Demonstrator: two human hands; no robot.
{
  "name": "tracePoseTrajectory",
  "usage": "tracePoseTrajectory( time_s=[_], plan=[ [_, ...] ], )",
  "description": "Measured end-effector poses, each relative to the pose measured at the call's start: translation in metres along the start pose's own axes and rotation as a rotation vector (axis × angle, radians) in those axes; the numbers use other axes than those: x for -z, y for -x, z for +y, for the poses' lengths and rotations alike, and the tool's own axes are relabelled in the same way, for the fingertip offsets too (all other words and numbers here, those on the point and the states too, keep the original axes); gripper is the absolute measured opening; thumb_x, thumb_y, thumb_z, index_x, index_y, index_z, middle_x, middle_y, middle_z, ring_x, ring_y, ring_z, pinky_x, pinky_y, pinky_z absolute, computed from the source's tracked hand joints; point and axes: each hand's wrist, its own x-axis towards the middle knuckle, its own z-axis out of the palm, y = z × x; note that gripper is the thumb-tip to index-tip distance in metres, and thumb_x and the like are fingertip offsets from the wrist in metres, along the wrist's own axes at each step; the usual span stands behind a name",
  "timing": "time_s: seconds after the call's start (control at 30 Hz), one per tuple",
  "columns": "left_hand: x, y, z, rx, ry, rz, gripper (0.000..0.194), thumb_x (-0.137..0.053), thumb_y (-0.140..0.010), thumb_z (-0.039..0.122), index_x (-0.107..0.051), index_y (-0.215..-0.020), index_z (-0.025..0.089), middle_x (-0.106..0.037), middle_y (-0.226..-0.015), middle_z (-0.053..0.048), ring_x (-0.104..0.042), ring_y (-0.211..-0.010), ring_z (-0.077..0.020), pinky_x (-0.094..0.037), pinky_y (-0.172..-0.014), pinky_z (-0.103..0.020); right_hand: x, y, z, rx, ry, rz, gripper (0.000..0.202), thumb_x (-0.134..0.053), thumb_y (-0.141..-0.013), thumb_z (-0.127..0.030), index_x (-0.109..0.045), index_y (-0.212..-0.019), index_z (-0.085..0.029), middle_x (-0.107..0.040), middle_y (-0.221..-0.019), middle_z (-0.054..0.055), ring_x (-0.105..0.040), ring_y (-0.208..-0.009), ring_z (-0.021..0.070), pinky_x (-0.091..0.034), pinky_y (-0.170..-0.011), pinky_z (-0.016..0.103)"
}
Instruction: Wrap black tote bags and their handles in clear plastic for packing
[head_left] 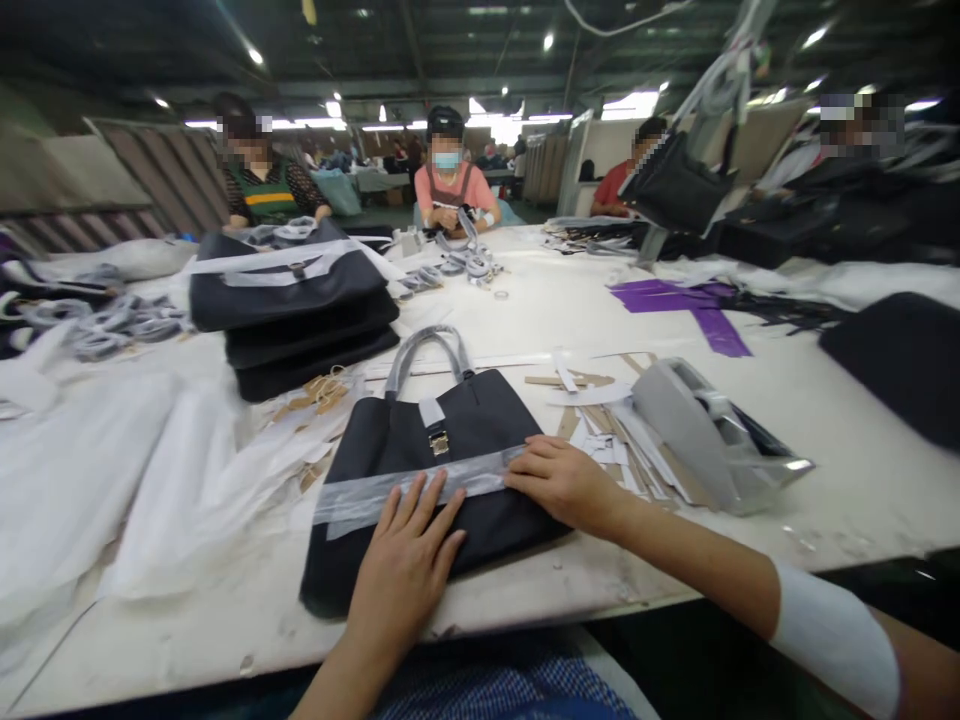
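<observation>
A black handbag point(472, 410) lies on the table in front of me, its two handles point(431, 350) wrapped in clear film. A metal clasp point(438, 442) shows on its front, below a small white wrap. A translucent strip point(352, 500) runs across the bag under the clasp. My left hand point(412, 560) rests flat on the bag's lower front with its fingers spread, the tips on the strip's edge. Over the strip's right end lies my right hand point(566, 482), fingers stretched out and pressed down. The thumb of that hand is hidden.
A grey tape dispenser point(690, 430) stands right of the bag beside paper scraps point(600, 430). Black bags are stacked point(300, 300) behind left, near white sheets point(172, 470). Purple strips point(697, 305) lie at back right. Co-workers point(454, 185) sit across the table.
</observation>
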Motion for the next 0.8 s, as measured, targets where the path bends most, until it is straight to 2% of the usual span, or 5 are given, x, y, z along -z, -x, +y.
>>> tracePoseTrajectory(
  time_s=[0.1,0.33,0.5,0.63,0.8],
  plan=[
    [-0.009,0.001,-0.004,-0.037,-0.043,0.039,0.048,-0.047,-0.097,0.038,-0.049,-0.144,0.027,-0.038,-0.155,-0.007,-0.041,-0.140,-0.0340,-0.041,-0.108,-0.056,0.033,0.027,0.008,-0.167,-0.040,0.046,0.027,-0.047,-0.098,-0.016,-0.068,-0.113,-0.022,-0.073,-0.109,0.004,-0.065,-0.101,0.0172,-0.048,-0.102,0.038],
    [-0.018,0.004,-0.009,-0.066,-0.022,0.076,0.051,-0.045,-0.096,0.040,-0.047,-0.145,0.027,-0.037,-0.156,-0.007,-0.038,-0.141,-0.0342,-0.037,-0.111,-0.056,0.126,0.143,0.064,-0.989,0.263,0.109,0.032,-0.050,-0.094,-0.037,-0.069,-0.113,-0.018,-0.071,-0.115,0.013,-0.069,-0.098,0.0283,-0.054,-0.092,0.045],
    [-0.020,0.004,-0.010,-0.080,-0.021,0.099,0.050,-0.042,-0.096,0.040,-0.048,-0.144,0.026,-0.039,-0.155,-0.007,-0.039,-0.141,-0.0346,-0.037,-0.110,-0.057,0.144,0.170,0.100,-1.467,-0.350,-0.031,0.037,-0.057,-0.089,-0.048,-0.073,-0.089,-0.015,-0.076,-0.083,0.013,-0.072,-0.071,0.0237,-0.061,-0.067,0.036],
    [-0.021,0.005,-0.011,-0.093,-0.033,0.093,0.051,-0.041,-0.096,0.039,-0.048,-0.144,0.025,-0.038,-0.155,-0.009,-0.037,-0.142,-0.0351,-0.037,-0.109,-0.058,0.149,0.161,0.111,-1.531,-0.716,-0.011,0.039,-0.066,-0.087,-0.044,-0.074,-0.081,-0.007,-0.075,-0.088,0.022,-0.073,-0.072,0.0226,-0.061,-0.068,0.032],
    [-0.021,0.005,-0.011,-0.097,-0.044,0.104,0.051,-0.043,-0.096,0.039,-0.048,-0.145,0.025,-0.038,-0.155,-0.008,-0.037,-0.142,-0.0352,-0.037,-0.109,-0.057,0.161,0.151,0.109,-1.390,-0.497,0.109,0.051,-0.060,-0.088,-0.044,-0.072,-0.078,0.005,-0.072,-0.078,0.025,-0.072,-0.065,0.0202,-0.054,-0.058,0.025]
  ],
)
